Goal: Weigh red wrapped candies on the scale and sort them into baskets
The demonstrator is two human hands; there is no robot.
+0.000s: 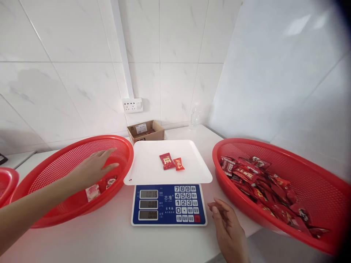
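Observation:
My left hand (91,168) reaches over the left red basket (55,160) with its fingers stretched out and nothing in them, just above a few small packets (100,186) on the basket's floor. My right hand (227,224) hovers by the lower right corner of the blue-fronted scale (168,204), fingers loosely apart and holding nothing. Two red snack packets (171,162) lie on the scale's white tray (148,171). The right red basket (282,153) holds several red packets (260,182).
A small open cardboard box (145,131) stands behind the scale against the tiled wall, below a wall socket (132,105). A clear plastic bottle (194,117) stands in the corner. Part of another red basket (7,182) shows at the far left.

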